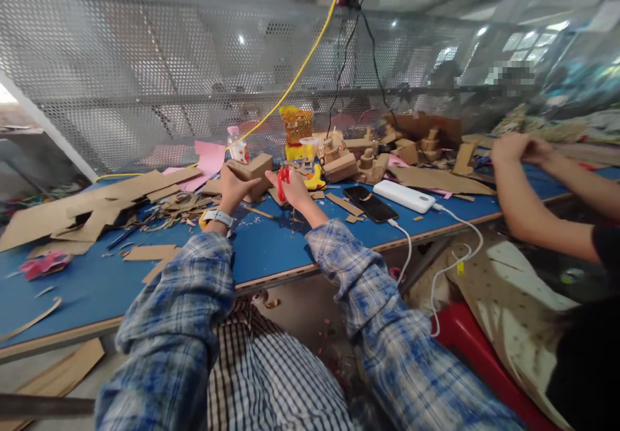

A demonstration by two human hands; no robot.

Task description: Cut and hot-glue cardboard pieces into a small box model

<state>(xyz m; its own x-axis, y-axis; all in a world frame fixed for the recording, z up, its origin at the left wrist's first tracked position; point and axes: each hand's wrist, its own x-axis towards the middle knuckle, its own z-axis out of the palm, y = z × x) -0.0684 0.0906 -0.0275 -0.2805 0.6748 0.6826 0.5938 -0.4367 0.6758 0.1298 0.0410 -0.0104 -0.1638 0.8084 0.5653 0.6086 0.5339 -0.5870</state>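
Note:
My left hand [234, 189], with a pale watch at its wrist, is wrapped round the left side of a small brown cardboard piece [260, 167] above the blue table. Red-handled scissors [282, 184] are held in my right hand [294, 192], just right of that cardboard; their blades cannot be made out. Behind my right hand lies a yellow glue gun [316, 179]. Cardboard strips and scraps [181, 206] are heaped to the left of my left hand.
A black phone [371, 203] and a white power bank [403, 196] with cables lie to the right. Cardboard models [372, 163] stand behind them. Large cardboard sheets [104, 201] cover the left. Another person's hands [520, 148] are at the far right.

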